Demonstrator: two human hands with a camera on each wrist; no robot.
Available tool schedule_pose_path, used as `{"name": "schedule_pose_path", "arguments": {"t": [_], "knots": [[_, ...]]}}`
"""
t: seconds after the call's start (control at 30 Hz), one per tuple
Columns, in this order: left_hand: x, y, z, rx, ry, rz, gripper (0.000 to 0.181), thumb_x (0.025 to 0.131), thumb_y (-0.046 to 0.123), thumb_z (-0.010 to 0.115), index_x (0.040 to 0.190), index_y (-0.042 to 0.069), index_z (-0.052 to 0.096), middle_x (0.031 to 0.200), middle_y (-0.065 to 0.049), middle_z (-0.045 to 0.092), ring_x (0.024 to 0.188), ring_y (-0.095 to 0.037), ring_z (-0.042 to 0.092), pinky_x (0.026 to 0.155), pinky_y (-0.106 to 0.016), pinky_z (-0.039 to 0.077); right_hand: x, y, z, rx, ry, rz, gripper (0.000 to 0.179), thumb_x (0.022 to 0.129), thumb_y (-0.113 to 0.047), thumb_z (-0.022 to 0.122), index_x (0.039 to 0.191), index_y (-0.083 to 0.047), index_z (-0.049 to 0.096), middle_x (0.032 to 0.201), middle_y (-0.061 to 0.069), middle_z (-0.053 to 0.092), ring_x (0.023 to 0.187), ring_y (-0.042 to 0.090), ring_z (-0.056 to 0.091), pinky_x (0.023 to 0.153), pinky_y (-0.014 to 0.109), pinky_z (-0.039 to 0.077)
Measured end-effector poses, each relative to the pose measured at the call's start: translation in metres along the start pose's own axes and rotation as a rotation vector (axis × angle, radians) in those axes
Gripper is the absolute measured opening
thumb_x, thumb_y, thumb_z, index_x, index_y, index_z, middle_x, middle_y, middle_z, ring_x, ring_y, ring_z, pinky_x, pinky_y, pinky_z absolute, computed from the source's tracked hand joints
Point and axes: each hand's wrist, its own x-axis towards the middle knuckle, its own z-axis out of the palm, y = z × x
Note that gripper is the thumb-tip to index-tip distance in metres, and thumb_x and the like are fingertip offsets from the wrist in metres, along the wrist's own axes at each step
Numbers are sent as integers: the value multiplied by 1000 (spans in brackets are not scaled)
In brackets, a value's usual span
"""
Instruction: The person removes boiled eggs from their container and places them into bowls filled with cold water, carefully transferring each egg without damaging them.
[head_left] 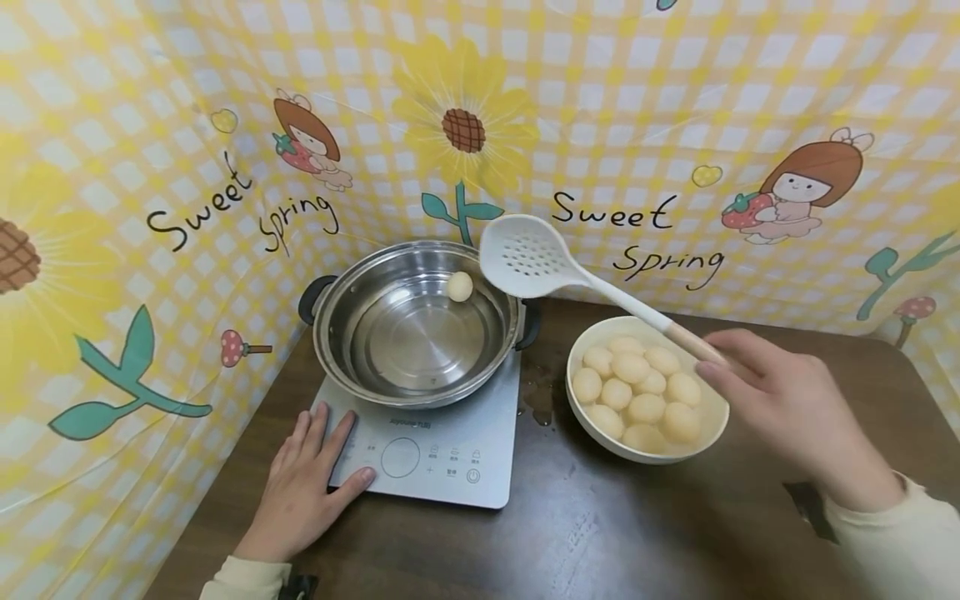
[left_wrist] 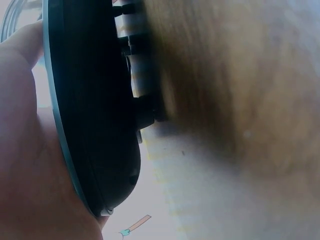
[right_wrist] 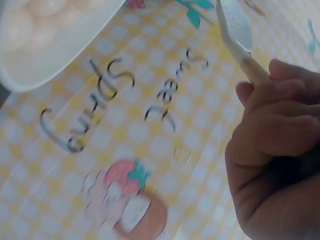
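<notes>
My right hand (head_left: 795,408) grips the handle of a white slotted spoon (head_left: 528,254), its fingers curled round the end in the right wrist view. The spoon's bowl is held up by the right rim of a steel pot (head_left: 420,392). One pale round ball (head_left: 460,287) shows against the pot's inside, left of the spoon; I cannot tell whether it is in the air or touching the pot. My left hand (head_left: 300,479) rests with spread, straight fingers on the left front edge of a white induction cooker (head_left: 450,492), under the pot.
Right of the cooker stands a white bowl (head_left: 592,429) holding several pale balls in liquid. Water drops (head_left: 542,408) wet the dark wooden table (head_left: 585,533) between them. A yellow checked cloth (head_left: 630,100) with printed flowers hangs behind and at the left.
</notes>
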Motion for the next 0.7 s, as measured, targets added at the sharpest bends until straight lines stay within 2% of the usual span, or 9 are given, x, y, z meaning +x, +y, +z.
{"name": "schedule_pose_path", "arguments": {"t": [0.13,0.23,0.43,0.7], "knots": [[0,1,0,-3,1,6,83,97,53,62,160,10,30,165,-26,5,151,-45,1,109,-71,13,21,-10,29,-68,127,-232,30,85,-11,79,112,-13,67,63,-3,61,46,10,41,44,34,36],[0,1,0,-3,8,9,83,97,53,62,160,10,30,165,-26,6,151,-45,2,109,-71,13,35,-17,48,-111,186,-334,29,82,-7,78,108,-11,64,63,-1,59,45,12,41,40,37,35],[0,1,-1,-3,10,11,82,97,53,62,160,9,31,165,-26,6,151,-45,2,109,-71,13,53,-29,73,-260,209,-411,24,89,-7,71,107,-6,55,71,8,59,41,21,44,32,39,34],[0,1,-1,-2,15,8,82,97,53,62,160,11,30,165,-26,6,151,-45,2,109,-71,14,71,-37,92,-364,198,-451,19,94,-9,66,100,-2,48,63,9,46,35,20,35,30,39,33]]}}
